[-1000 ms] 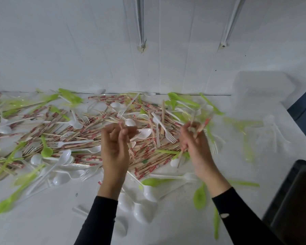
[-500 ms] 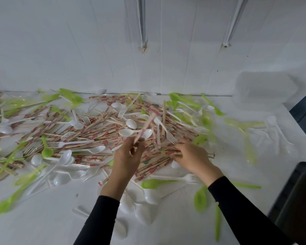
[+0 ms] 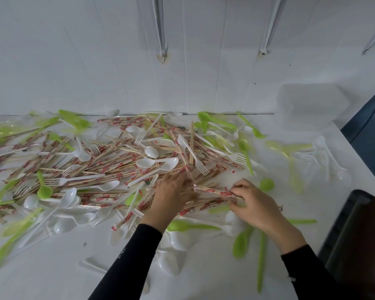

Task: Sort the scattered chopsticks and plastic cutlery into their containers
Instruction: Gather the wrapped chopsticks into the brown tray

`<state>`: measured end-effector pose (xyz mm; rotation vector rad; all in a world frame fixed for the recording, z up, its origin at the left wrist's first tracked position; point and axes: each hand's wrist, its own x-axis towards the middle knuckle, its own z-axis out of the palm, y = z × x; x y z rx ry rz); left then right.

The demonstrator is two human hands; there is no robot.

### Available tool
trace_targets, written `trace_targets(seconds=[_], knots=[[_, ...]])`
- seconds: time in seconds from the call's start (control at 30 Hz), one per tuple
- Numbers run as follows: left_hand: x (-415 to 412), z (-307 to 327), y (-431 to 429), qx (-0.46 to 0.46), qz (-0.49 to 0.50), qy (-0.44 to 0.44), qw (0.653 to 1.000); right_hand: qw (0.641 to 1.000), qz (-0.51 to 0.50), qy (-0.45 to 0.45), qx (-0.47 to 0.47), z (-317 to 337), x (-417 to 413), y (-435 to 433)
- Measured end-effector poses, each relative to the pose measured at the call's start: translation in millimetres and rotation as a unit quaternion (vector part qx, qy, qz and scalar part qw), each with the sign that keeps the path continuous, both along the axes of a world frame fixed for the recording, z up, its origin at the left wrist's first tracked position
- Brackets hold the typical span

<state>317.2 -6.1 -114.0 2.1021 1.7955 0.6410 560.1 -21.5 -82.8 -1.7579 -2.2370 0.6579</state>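
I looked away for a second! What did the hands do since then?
Both hands came down from the air onto the chopstick pile. The right hand now pinches a wrapped chopstick pair; the left hand rests among the sticks. The spoons and forks stayed put.

Bare workrm, prob. food-svc back rm: white panel wall (image 3: 95,61), plain white counter (image 3: 52,267), plastic cutlery (image 3: 156,162) heap, takeaway box (image 3: 312,105).

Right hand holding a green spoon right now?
No, the right hand pinches a paper-wrapped chopstick pair; the green spoon just beyond it lies on the table.
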Motion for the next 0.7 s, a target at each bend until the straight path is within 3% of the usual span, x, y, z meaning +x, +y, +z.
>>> trace_targets(seconds=[0.27, 0.4, 0.57, 0.63, 0.7], knots=[[-3, 3, 18, -0.058, -0.006, -0.012, 0.998, 0.989, 0.138, 0.017, 0.046, -13, -59, -6], [-9, 7, 19, -0.096, -0.051, 0.022, 0.994, 0.987, 0.150, -0.003, 0.058, -27, -64, -8], [-9, 15, 20, -0.081, -0.081, 0.040, 0.993, 0.973, 0.157, -0.022, 0.167, -35, -59, -7], [-9, 23, 20, -0.069, -0.086, 0.003, 0.994, 0.970, 0.160, -0.021, 0.185, -36, -58, -7], [-8, 40, 20, -0.064, -0.072, -0.092, 0.991, 0.969, 0.162, -0.006, 0.185, -36, -56, -4]])
